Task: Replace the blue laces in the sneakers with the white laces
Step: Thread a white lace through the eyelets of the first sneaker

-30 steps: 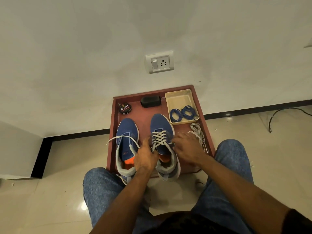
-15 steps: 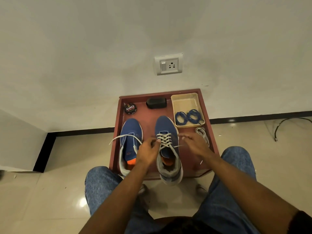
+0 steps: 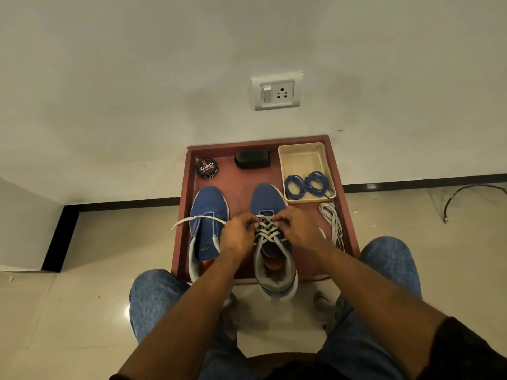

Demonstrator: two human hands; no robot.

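Note:
Two blue sneakers stand side by side on a red tray point(image 3: 184, 215). The right sneaker point(image 3: 270, 196) carries a white lace point(image 3: 267, 231) crossed several times over its tongue. My left hand point(image 3: 238, 235) and my right hand point(image 3: 296, 229) meet at the top of that lacing, fingers curled and pinching the lace near the toe-side eyelets. The left sneaker point(image 3: 209, 207) has a white lace point(image 3: 192, 219) through its front eyelets only, one end trailing left over the tray's edge. Coiled blue laces point(image 3: 306, 185) lie in a beige dish point(image 3: 301, 157).
A spare bundle of white lace point(image 3: 333, 222) lies on the tray's right side. A shoe polish tin point(image 3: 207, 168) and a black brush point(image 3: 252, 159) sit at the back. A wall with a socket point(image 3: 277, 91) rises behind. My knees flank the tray's front.
Both hands have moved forward along the right sneaker, from its lower lacing to the eyelets nearest the toe, and have come closer together. The camera view has shifted slightly.

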